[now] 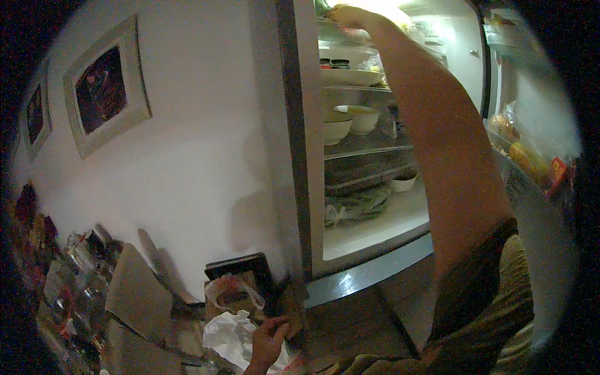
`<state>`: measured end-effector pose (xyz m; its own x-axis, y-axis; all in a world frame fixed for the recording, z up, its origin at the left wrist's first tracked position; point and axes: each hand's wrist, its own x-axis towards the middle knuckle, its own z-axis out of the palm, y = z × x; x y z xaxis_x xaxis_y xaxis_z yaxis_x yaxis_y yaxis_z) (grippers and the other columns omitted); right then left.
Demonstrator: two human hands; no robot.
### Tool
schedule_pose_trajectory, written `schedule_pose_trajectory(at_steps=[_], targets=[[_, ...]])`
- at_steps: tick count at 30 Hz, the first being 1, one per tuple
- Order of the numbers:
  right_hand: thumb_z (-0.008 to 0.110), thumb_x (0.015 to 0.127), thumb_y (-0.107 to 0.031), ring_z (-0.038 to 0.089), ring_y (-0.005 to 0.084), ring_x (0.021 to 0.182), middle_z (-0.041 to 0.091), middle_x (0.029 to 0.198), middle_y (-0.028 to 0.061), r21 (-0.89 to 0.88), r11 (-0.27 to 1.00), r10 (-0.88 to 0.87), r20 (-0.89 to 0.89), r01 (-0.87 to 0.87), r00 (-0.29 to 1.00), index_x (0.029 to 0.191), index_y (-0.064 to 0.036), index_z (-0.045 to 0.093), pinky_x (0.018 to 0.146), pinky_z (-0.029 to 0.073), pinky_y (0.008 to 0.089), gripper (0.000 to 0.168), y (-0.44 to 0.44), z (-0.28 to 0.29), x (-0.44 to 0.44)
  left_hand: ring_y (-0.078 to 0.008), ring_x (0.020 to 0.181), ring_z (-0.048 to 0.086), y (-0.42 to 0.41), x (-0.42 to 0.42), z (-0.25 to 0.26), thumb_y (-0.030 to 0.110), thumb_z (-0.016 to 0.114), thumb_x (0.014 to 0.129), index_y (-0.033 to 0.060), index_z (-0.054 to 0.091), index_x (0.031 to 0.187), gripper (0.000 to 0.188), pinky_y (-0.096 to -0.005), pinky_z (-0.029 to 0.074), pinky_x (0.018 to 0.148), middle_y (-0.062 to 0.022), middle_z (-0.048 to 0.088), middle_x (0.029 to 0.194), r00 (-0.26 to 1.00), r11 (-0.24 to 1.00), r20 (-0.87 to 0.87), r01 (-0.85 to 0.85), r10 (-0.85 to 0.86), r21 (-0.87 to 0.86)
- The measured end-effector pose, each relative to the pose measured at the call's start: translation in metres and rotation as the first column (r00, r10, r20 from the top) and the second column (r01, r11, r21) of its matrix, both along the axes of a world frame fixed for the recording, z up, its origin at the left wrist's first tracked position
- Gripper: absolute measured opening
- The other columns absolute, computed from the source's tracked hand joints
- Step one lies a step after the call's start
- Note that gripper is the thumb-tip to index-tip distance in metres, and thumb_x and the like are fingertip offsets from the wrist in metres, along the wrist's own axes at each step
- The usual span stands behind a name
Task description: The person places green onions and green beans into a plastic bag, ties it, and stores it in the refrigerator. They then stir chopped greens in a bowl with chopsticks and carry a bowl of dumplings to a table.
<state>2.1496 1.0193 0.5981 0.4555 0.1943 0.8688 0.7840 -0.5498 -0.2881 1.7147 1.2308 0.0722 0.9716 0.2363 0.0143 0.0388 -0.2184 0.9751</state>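
My right arm reaches up into the open, lit refrigerator. My right hand is at the top of the picture by the upper shelf, touching something greenish that is mostly cut off. Below it are small dark-lidded jars, a shallow white dish, two white bowls on the middle shelf, and a smaller bowl beside leafy greens at the bottom. Down low, my left hand is over crumpled white paper or plastic, fingers bent; whether it grips anything is unclear.
The refrigerator door stands open at the right, its racks holding wrapped food. A dark-edged box or case and a clear plastic bag lie by the wall. Glassware and clutter fill the lower left; framed pictures hang above.
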Motion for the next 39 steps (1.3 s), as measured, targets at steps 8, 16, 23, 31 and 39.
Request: schedule_pose_trajectory(at_steps=[8, 16, 23, 31, 39], targets=[[0.056, 0.086, -0.035, 0.061, 0.0313, 0.089, 0.061, 0.097, 0.0147, 0.318, 0.948, -0.148, 0.441, 0.0, 0.885, 0.108, -0.005, 0.056, 0.08, 0.047, 0.0414, 0.038, -0.012, -0.09, -0.126, -0.0152, 0.086, 0.06, -0.01, 0.006, -0.009, 0.016, 0.062, 0.085, -0.0012, 0.061, 0.106, 0.027, -0.0287, 0.048, 0.076, -0.0103, 0.065, 0.096, 0.997, 0.998, -0.054, 0.059, -0.059, -0.016], [0.056, 0.086, -0.009, 0.058, 0.0183, 0.097, 0.061, 0.105, 0.0104, 0.608, 0.762, 0.244, 0.054, -0.225, 0.968, 0.102, -0.002, 0.059, 0.085, 0.046, 0.0314, 0.017, -0.003, -0.362, -0.325, -0.0151, 0.087, 0.061, -0.02, 0.005, -0.021, 0.016, 0.059, 0.086, -0.0008, 0.062, 0.106, 0.026, -0.0286, 0.048, 0.076, -0.0095, 0.066, 0.097, 0.947, 0.94, 0.006, 0.319, -0.32, -0.125], [0.061, 0.086, -0.016, 0.059, 0.0172, 0.096, 0.063, 0.107, 0.0066, 0.57, 0.778, 0.293, -0.701, 0.264, 0.65, 0.107, -0.004, 0.061, 0.082, 0.048, 0.0289, 0.024, -0.103, -0.545, -0.44, -0.0155, 0.079, 0.061, -0.027, -0.021, -0.052, 0.014, 0.057, 0.088, -0.0012, 0.06, 0.105, 0.023, -0.0279, 0.05, 0.072, -0.0113, 0.065, 0.093, 0.904, 0.872, -0.068, 0.383, -0.421, -0.305], [0.053, 0.089, -0.031, 0.055, 0.0196, 0.1, 0.054, 0.119, 0.0108, 0.906, -0.189, 0.46, -0.258, 0.378, 0.85, 0.122, -0.006, 0.046, 0.079, 0.045, 0.0312, 0.042, -0.303, -0.627, -0.567, -0.0123, 0.063, 0.058, -0.032, -0.077, -0.038, 0.016, 0.061, 0.086, 0.001, 0.059, 0.075, 0.018, -0.0274, 0.046, 0.062, -0.007, 0.063, 0.074, 0.951, 0.946, -0.025, 0.304, -0.309, -0.11], [0.055, 0.088, -0.032, 0.051, 0.0226, 0.105, 0.048, 0.123, 0.014, 0.935, -0.257, 0.614, -0.038, 0.245, 0.788, 0.125, -0.004, 0.041, 0.083, 0.045, 0.0339, 0.049, -0.3, -0.611, -0.59, -0.0178, 0.071, 0.063, -0.057, -0.18, -0.048, 0.019, 0.059, 0.086, -0.003, 0.062, 0.085, 0.022, -0.0316, 0.052, 0.071, -0.0104, 0.064, 0.078, 0.973, 0.95, -0.092, 0.185, -0.213, -0.251]])
